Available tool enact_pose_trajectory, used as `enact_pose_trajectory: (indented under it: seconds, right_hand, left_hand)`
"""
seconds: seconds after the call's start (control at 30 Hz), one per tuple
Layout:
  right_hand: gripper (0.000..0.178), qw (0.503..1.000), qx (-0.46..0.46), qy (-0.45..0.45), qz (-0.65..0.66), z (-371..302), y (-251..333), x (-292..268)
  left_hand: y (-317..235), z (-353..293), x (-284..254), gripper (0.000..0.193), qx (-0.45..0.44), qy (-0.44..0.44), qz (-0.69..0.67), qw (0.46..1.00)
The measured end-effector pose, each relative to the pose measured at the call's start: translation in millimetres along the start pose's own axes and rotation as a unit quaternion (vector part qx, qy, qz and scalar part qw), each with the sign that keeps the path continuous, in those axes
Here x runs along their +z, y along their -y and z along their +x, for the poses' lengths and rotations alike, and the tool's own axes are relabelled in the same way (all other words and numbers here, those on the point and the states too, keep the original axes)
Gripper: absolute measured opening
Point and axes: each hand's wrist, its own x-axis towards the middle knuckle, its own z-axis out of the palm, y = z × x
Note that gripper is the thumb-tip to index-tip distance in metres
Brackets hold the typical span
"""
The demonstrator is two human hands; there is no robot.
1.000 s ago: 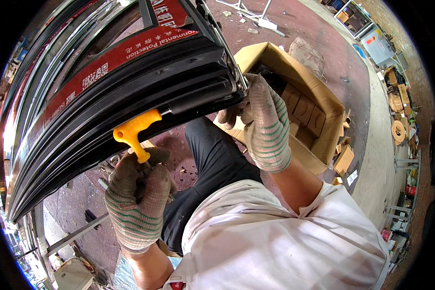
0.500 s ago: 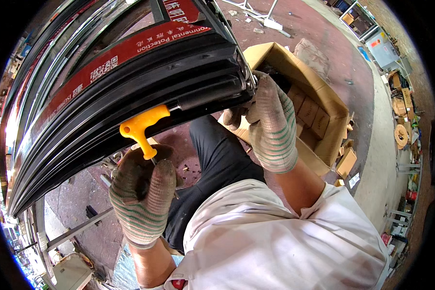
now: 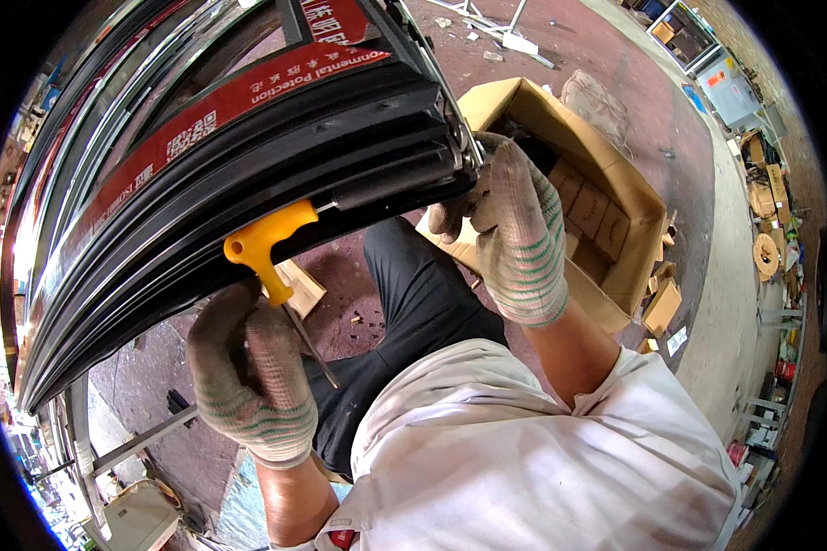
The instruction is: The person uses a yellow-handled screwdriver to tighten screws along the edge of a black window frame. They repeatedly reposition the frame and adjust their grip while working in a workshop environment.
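A yellow T-handled tool (image 3: pixel 268 246) sits just in front of the lower face of a stack of long black frame profiles (image 3: pixel 340 124), its crossbar tilted up to the right. A short bit of bare metal links the crossbar's right end to a black sleeve (image 3: pixel 395 181) along the profile; whatever lies inside the sleeve is hidden. From the foot of the handle a thin shaft (image 3: pixel 312 347) slants down to the right, its lower end in plain view over the dark trousers (image 3: pixel 418 294). The left hand (image 3: pixel 253 376), in a soiled striped glove, is beside the handle's foot, fingers loosely curled with a dark gap next to the thumb; whether their tips meet or touch the tool cannot be told. The right hand (image 3: pixel 522 239), gloved alike, is at the profiles' right end, thumb below and fingers bent towards the corner, but their tips are out of sight, so its hold cannot be judged. The handle partly covers a pale wooden piece (image 3: pixel 305 292). Beyond the right hand, an open cardboard box (image 3: pixel 648 207) holds smaller brown boxes (image 3: pixel 597 216); its dark far corner is hard to make out. The profiles' red strip (image 3: pixel 276 81) is partly torn.
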Motion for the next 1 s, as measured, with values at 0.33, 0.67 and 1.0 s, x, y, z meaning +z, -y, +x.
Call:
enact_pose_trajectory:
  seconds: [0.33,0.67,1.0]
  right_hand:
    - [0.029,0.997,-0.023,-0.019,0.065,7,2,-7]
    - [0.028,0.997,-0.051,-0.009,0.06,12,7,-8]
    - [0.025,0.992,-0.116,-0.037,-0.031,22,8,-5]
  left_hand:
    - [6,5,-4,0.047,0.27,0.025,0.257,0.928]
    - [5,14,-12,0.045,0.294,0.075,0.248,0.92]
    - [-4,26,-7,0.046,0.282,0.026,0.16,0.946]
